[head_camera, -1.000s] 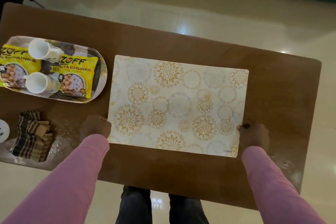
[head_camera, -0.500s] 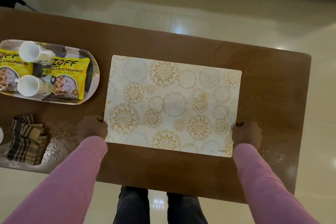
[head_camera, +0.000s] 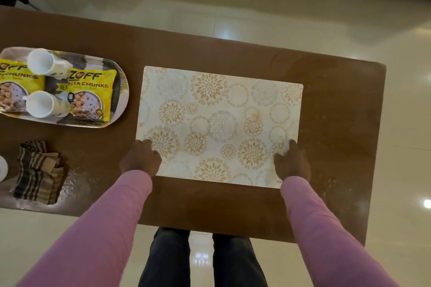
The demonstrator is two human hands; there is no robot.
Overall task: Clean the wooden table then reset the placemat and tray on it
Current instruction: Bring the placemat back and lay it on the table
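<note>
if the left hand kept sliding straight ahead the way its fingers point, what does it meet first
Nothing solid, probably: the left hand points up the placemat, whose bare surface runs to its far edge. The tray sits off to the left.

Cream placemat point(head_camera: 219, 123) with gold and grey floral medallions; brown-striped cloth point(head_camera: 38, 171).

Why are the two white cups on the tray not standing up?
I cannot tell why, but both are tipped over. The upper white cup and lower white cup lie sideways on the oval patterned tray, open mouths facing left.
</note>
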